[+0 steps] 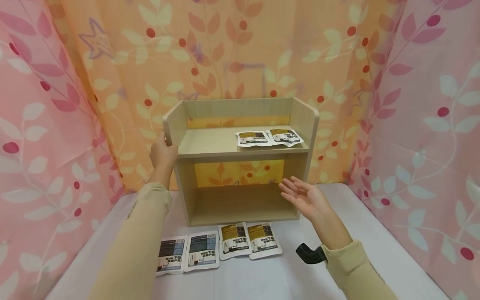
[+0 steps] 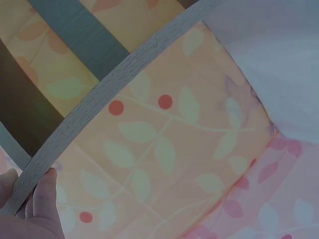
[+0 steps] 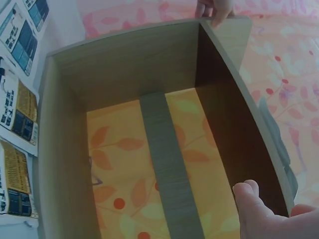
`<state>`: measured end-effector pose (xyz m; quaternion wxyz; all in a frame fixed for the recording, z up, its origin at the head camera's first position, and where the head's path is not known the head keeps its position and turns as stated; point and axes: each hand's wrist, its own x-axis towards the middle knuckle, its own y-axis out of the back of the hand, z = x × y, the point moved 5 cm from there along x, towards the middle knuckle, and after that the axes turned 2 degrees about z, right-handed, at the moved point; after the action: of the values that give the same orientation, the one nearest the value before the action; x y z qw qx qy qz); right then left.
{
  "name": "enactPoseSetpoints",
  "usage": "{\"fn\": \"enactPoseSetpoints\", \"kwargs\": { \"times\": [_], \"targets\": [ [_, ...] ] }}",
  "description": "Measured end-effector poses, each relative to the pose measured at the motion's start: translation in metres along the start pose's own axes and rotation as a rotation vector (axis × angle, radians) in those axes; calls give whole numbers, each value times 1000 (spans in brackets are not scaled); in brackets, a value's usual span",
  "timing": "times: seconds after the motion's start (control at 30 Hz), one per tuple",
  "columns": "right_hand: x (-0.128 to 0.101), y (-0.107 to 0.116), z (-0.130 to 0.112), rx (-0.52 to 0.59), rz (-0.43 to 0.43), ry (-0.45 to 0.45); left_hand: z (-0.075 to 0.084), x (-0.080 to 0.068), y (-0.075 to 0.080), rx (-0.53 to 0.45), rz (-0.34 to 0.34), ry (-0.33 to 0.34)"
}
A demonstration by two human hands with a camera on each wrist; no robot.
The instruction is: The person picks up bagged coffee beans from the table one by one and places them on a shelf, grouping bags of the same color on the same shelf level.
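At the middle of the table [image 1: 240, 279] stands the shelf [image 1: 206, 141], upright and close to the orange curtain [image 1: 225, 54], with pink curtains [image 1: 33, 125] to either side. It has an upper board between raised side panels, a rail along the back, and a lower compartment through which the orange cloth shows.

The left hand [image 1: 163, 153] pinches the front edge of the shelf's left panel; the left wrist view shows thumb and fingers on either side of it. The right hand [image 1: 301, 196] is before the right side of the lower compartment, its fingers nearly straight and slightly apart, palm showing, with nothing in it. Whether it touches the wood I cannot tell.

On the right half of the upper board two gold packets [image 1: 253, 139] lie flat, side by side. On the table before the shelf four more lie in a row: two blue packets [image 1: 201, 251] at the left, the outer one partly hidden by the left sleeve [image 1: 127, 241], then two gold ones [image 1: 234, 240] just beside them, near the shelf's bottom edge. A black bracket [image 1: 310, 254] juts from the right cuff [image 1: 343, 256].
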<state>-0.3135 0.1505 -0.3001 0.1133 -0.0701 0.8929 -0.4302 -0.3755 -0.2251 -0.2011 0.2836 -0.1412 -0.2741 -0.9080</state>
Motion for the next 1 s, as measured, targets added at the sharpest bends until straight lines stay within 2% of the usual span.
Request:
{"fn": "enactPoseSetpoints", "kwargs": {
  "times": [0.2, 0.47, 0.83, 1.0],
  "targets": [
    [-4, 23, 7, -42, 29, 13, 4, -2, 1, -46, -8, 7],
    [-4, 53, 22, -101, 102, 39, 3, 0, 1, -45, -17, -5],
    [-6, 76, 30, -185, 61, 30, -1, -3, 3, -60, -15, 10],
    [-8, 87, 34, -198, 84, 14, -1, -3, 4, -59, -11, 14]
  ]
}}
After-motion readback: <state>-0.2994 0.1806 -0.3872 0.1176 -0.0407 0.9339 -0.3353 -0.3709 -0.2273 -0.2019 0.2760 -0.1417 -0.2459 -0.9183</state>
